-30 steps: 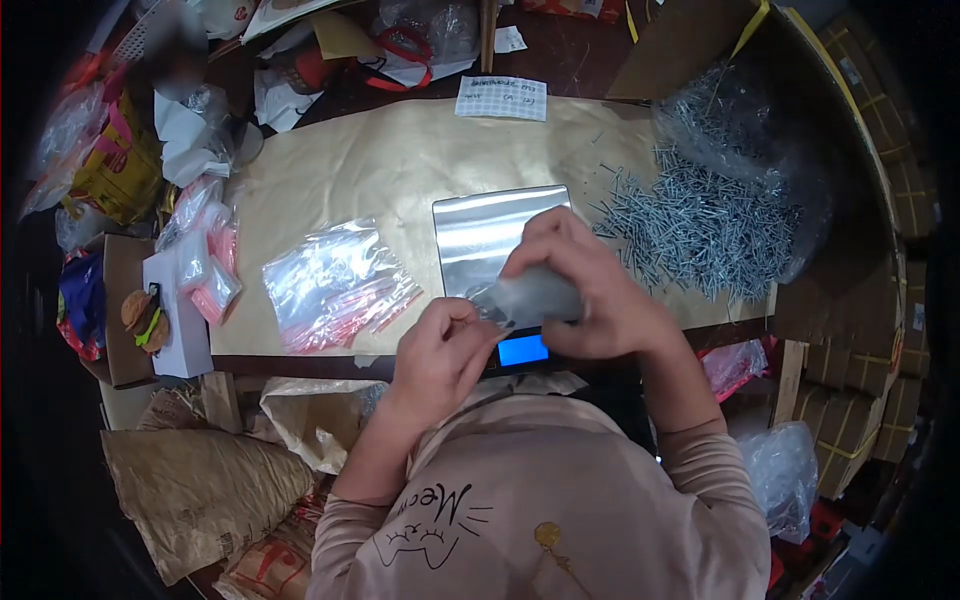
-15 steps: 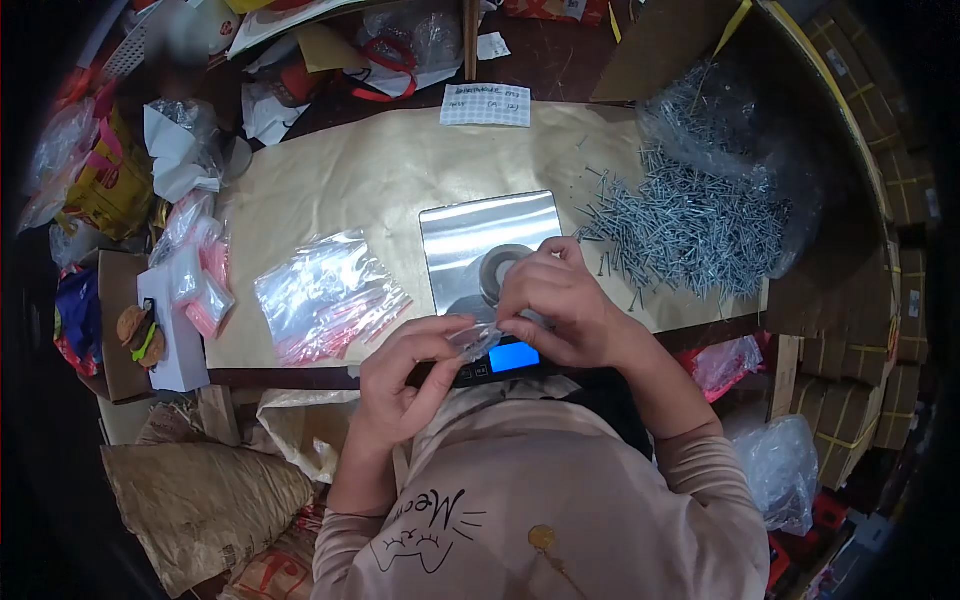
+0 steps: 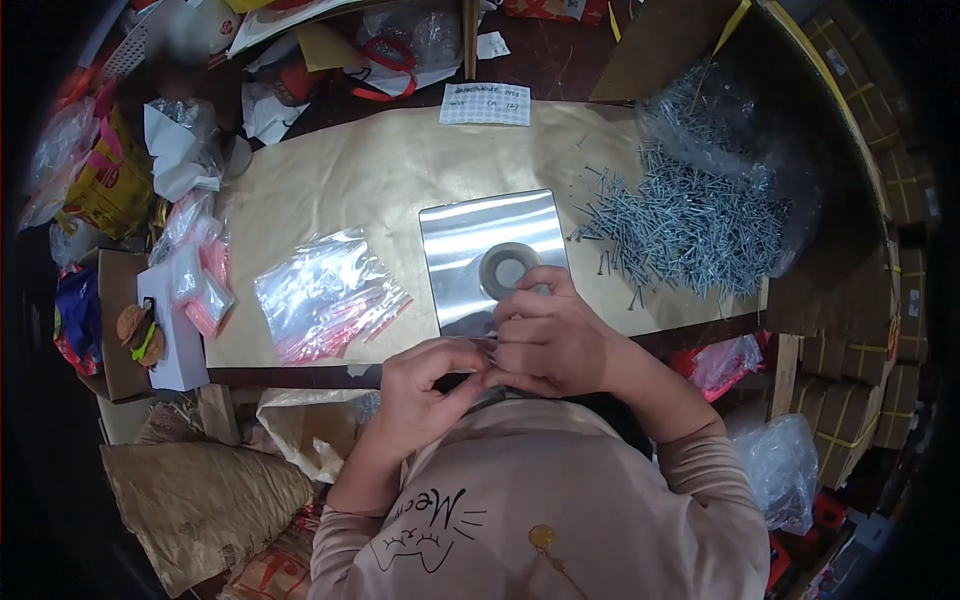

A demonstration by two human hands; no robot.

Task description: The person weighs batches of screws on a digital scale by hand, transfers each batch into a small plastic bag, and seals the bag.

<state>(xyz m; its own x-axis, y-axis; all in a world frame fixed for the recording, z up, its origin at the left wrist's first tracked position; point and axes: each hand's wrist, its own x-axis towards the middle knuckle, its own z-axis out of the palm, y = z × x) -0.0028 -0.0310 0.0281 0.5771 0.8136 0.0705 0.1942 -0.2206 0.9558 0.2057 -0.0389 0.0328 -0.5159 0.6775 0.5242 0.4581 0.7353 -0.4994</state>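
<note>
My left hand [image 3: 428, 388] and my right hand [image 3: 555, 338] meet at the front edge of a kitchen scale [image 3: 460, 240], thumbs and fingers pinched together. Between them is a small clear plastic bag, now almost wholly hidden by the fingers. A round grey dish [image 3: 490, 270] sits on the scale's steel plate, just beyond my right hand's knuckles. The scale's display is covered by my hands. To the left lie flat clear zip bags [image 3: 325, 300] with pink-red edges. A large heap of silvery screws [image 3: 690, 220] spreads on the right.
Brown paper [image 3: 330, 160] covers the table, with a handwritten label sheet [image 3: 485, 104] at the back. A cardboard box [image 3: 840, 220] stands open around the screws. More packed bags [image 3: 205, 290] and a burger-shaped object [image 3: 142, 335] are at the left edge.
Both hands have drawn closer together and slightly toward my body, and the fingers now cover the small bag and the scale's display. The dish on the plate shows more fully.
</note>
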